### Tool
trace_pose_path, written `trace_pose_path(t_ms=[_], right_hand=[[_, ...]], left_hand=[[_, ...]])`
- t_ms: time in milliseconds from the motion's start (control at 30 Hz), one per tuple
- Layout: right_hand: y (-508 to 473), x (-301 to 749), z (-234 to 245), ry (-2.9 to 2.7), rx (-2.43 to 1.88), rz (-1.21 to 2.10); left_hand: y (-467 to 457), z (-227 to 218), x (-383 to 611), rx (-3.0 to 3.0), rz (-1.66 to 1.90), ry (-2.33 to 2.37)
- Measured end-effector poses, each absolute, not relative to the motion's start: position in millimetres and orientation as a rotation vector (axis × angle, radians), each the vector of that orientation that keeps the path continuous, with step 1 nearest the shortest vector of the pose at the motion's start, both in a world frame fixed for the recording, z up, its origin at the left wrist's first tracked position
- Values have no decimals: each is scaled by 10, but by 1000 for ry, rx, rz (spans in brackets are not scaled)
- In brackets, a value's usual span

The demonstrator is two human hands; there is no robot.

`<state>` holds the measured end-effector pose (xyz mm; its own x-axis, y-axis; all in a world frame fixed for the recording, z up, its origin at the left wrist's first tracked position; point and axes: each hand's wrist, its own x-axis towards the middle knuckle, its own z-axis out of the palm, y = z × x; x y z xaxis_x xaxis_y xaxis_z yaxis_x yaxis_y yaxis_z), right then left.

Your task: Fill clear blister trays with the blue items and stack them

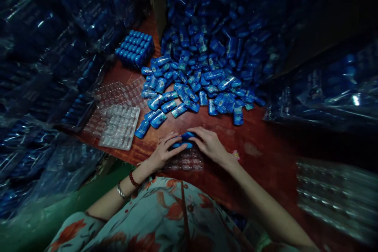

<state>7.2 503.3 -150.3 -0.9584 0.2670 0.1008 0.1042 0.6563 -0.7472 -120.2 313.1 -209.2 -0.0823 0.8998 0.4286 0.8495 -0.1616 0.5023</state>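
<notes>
My left hand (163, 152) bends its fingers around small blue containers (185, 145) in front of my body. From the other side, my right hand (209, 143) closes its thumb and fingers on the same few containers. Beneath both hands lies a clear moulded plastic tray (186, 162), and the containers rest at its far end. My fingers partly cover them, so I cannot tell exactly how many each hand grips.
A large heap of blue containers (203, 75) spreads across the red-brown table (254, 153). A neat block of them (136, 47) stands at back left. Clear trays (120, 126) lie at left, and more trays (333, 197) at right. Plastic-wrapped packs (44, 35) are stacked at the left.
</notes>
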Motion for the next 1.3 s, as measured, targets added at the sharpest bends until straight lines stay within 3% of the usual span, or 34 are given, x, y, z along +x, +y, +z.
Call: trace_pose_path(t_ms=[233,433,500,667,800,933,1033,1167,1300], right_hand=[[4920,-76,-1397,-3094,-72,833],[5166,-75,-1360,-2874,45,1409],[5348,-90,-1384,-2797,-68,1463],[5637,-344,-1619,-2654,-512,853],[5570,-559,-1827,-2845,-484,582],[5425,-436,-1889,-2597,-630,786],[5320,-29,-1828,-2228,-829,1065],[5128,608,-1651,-2130,-843,1344],[4908,755,-1511,-2358,-804,1172]], left_hand=[[3191,-2169,-1228,2128,1192,1910],[3303,-2165,-1311,2142,1097,1931],[3414,-2106,-1371,2196,1119,1871],[3781,-1919,-1562,1783,1440,2138],[4054,-1858,-1704,1644,914,2515],[4135,-1867,-1747,1787,560,2526],[3981,-1873,-1751,1677,783,2486],[3553,-1806,-1704,1083,1372,2257],[3260,-1634,-1473,635,1624,1769]])
